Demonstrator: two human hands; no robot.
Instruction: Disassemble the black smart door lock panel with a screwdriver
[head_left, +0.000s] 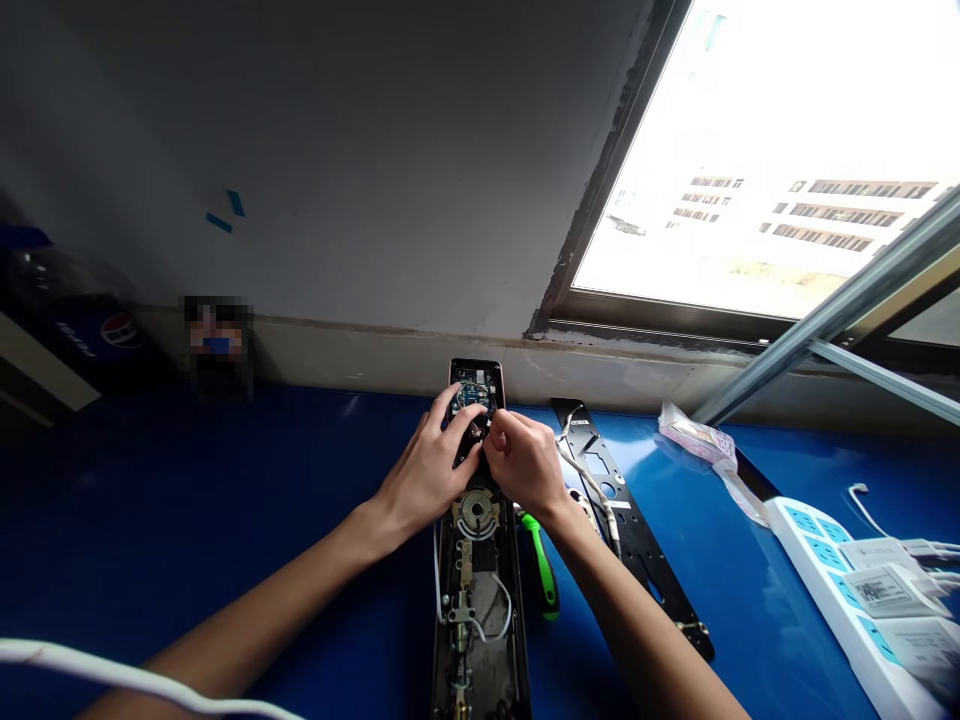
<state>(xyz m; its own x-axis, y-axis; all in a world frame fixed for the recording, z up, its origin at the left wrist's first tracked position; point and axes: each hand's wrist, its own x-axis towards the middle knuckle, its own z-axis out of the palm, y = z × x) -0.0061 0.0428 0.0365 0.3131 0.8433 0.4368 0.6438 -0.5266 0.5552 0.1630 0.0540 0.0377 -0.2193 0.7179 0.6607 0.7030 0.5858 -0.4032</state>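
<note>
A long, narrow black lock housing (475,540) lies open in front of me, its inside facing up. A blue circuit board (472,398) sits at its far end, and a round metal part (478,512) and several metal mechanism pieces lie nearer me. My left hand (435,455) rests over the housing's left edge with fingers spread, fingertips on or just above the board area. My right hand (525,455) is closed in a pinch at the right edge, close to the left thumb. What it pinches is hidden by the fingers.
Right of the housing lie a green-and-black screwdriver (541,568) and a black plate (637,520) with a pale cable (592,478). Farther right are a plastic packet (697,437) and a white power strip (817,590) with plugged-in adapters. A white cable (135,680) crosses the lower left.
</note>
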